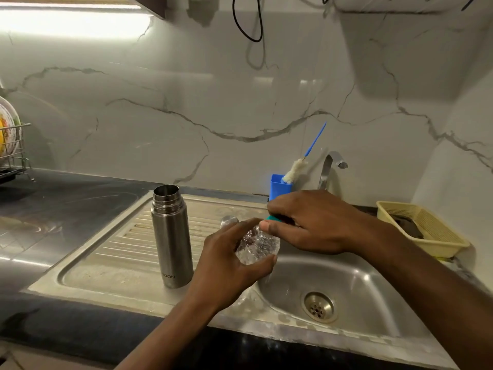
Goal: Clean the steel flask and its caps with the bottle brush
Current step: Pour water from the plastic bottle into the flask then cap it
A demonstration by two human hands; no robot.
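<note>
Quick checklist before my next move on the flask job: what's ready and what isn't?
1. Steel flask upright, open, on the drainboard: ok.
2. Bottle brush reachable in the blue holder: ok.
3. Steel cap behind the left hand, partly hidden: ok; other caps: cannot tell.
4. Left hand free: not ok, holds a clear plastic bottle.
5. Right hand free: not ok, pinches that bottle's teal cap.

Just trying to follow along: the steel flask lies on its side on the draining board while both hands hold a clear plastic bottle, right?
Not quite: the head view shows the steel flask standing upright on the draining board. The rest holds: the left hand and the right hand both hold the clear plastic bottle.
</note>
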